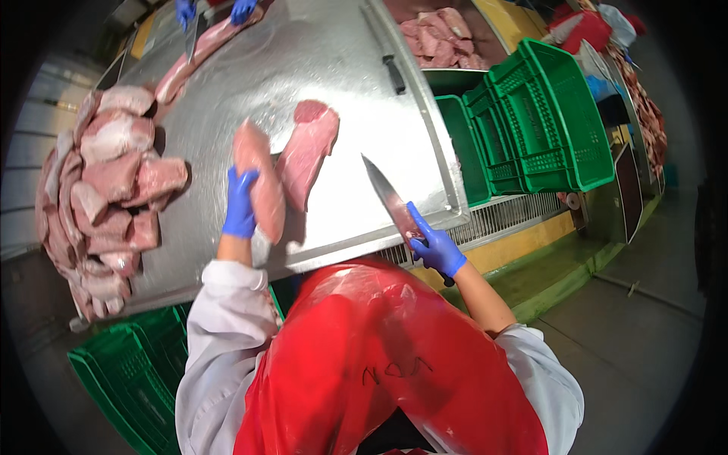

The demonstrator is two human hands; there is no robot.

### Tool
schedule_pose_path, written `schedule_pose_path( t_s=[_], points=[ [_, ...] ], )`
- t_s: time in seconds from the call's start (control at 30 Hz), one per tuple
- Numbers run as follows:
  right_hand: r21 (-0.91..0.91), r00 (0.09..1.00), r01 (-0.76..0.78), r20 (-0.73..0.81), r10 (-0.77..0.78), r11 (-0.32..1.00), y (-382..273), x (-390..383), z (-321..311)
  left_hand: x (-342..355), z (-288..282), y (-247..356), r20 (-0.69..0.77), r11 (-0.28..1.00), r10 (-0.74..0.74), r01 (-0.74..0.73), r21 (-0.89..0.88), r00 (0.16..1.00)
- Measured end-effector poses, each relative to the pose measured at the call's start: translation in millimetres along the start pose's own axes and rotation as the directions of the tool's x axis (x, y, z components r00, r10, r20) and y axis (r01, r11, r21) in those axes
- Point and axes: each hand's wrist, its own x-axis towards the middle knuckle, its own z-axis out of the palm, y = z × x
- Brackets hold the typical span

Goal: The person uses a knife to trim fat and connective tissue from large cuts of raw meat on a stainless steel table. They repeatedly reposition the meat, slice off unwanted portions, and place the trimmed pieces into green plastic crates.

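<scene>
My left hand, in a blue glove, is closed around the side of a long piece of pink meat, which is slightly blurred. Just right of it, a second piece of meat lies on the metal table. In my right hand, also blue-gloved, is a knife with its blade slanting up and left over the table's front right corner. Part of its dark handle shows below the glove.
Raw meat chunks are heaped at the table's left. Another knife lies near the right edge. Green crates stand to the right, another crate at lower left. At the far left, another person's gloved hands work with a knife on meat.
</scene>
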Motion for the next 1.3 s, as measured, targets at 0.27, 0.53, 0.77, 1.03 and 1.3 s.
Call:
schedule_pose_path(
  t_s=[0.27, 0.53, 0.77, 1.03, 1.3],
  points=[
    [0.232, 0.976, -0.023, -0.208, 0.072, 0.972, 1, -27, -41, 164, 169, 25, 0.292, 0.481, 0.364, -0.447, 0.754, 0.884],
    [0.353, 0.900, -0.192, -0.310, 0.308, 0.916, 71, -94, -4, 80, 77, -37, -0.079, 0.082, -0.098, 0.087, 0.993, 0.992],
    [0.434, 0.848, -0.242, -0.340, 0.407, 0.868, 71, -111, -4, 47, 107, -43, 0.261, 0.970, -0.244, 0.236, 0.062, 0.934],
    [0.306, 0.923, -0.116, -0.318, 0.216, 0.945, 23, -36, -14, 150, 334, 144, 0.589, 0.625, 0.559, -0.763, 0.163, 0.584],
    [0.250, 0.942, -0.130, -0.270, 0.198, 0.960, -6, 11, 37, 133, 8, 85, 0.562, 0.087, 0.149, -0.577, 0.812, 0.814]
  ],
)
